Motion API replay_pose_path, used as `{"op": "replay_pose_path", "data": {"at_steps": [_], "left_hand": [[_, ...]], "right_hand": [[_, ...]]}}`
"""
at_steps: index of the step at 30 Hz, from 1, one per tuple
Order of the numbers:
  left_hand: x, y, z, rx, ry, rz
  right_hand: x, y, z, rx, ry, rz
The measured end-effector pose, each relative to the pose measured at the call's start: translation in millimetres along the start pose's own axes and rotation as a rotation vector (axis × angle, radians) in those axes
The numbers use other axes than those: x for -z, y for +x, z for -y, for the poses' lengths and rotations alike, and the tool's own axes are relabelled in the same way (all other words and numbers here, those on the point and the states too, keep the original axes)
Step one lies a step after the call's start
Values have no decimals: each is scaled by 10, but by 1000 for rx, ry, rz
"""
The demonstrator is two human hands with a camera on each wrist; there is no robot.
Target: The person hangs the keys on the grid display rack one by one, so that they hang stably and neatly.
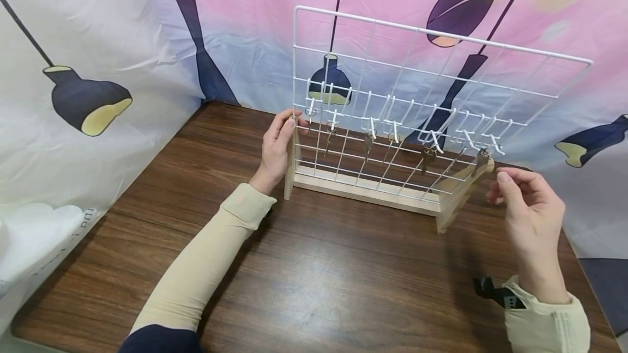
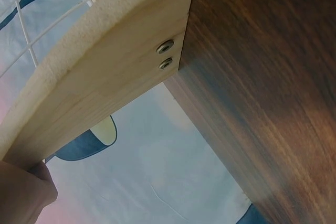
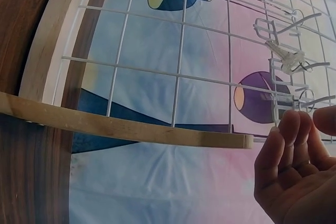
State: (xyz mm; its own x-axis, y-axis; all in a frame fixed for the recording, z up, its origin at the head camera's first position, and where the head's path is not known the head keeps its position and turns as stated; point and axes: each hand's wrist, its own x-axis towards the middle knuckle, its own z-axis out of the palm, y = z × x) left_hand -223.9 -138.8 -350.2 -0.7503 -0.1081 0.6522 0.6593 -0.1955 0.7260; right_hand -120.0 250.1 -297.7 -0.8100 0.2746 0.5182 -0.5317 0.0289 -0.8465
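A white wire grid rack (image 1: 444,75) stands tilted on a wooden base (image 1: 368,189), with several white hooks (image 1: 434,140) along its middle. Metal keys (image 1: 428,158) hang from the hooks, and one key (image 3: 286,57) shows clearly in the right wrist view. My left hand (image 1: 277,148) grips the top of the left wooden side post (image 2: 100,61). Beside the right wooden side post (image 1: 461,195) hovers my right hand (image 1: 535,217), apart from it, fingers loosely bent and no object seen in them. Its fingertips partly cover the hook end nearest them in the right wrist view.
Rack and hands are over a dark brown wood-grain table (image 1: 314,287). Behind hangs a pastel curtain (image 1: 255,31) printed with dark lamps. A white plastic bag (image 1: 44,238) lies at the left edge. A black strap (image 1: 495,292) is at the right wrist.
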Motion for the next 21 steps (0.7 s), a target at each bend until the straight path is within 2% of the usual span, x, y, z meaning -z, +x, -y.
{"op": "replay_pose_path", "data": {"at_steps": [4,7,15,18,21], "left_hand": [[4,7,-11,-7,11,9],[13,4,-21,-8,13,13],[26,-2,-66,36,19,26],[33,5,-71,48,28,34],[36,12,-80,58,33,33]], "right_hand": [[8,-28,28,-15,-45,-14],[30,-58,54,-22,-126,-24],[147,-133,155,-38,-536,-60],[180,-162,190,-47,-642,-43],[197,-180,229,-46,-697,-24]]}}
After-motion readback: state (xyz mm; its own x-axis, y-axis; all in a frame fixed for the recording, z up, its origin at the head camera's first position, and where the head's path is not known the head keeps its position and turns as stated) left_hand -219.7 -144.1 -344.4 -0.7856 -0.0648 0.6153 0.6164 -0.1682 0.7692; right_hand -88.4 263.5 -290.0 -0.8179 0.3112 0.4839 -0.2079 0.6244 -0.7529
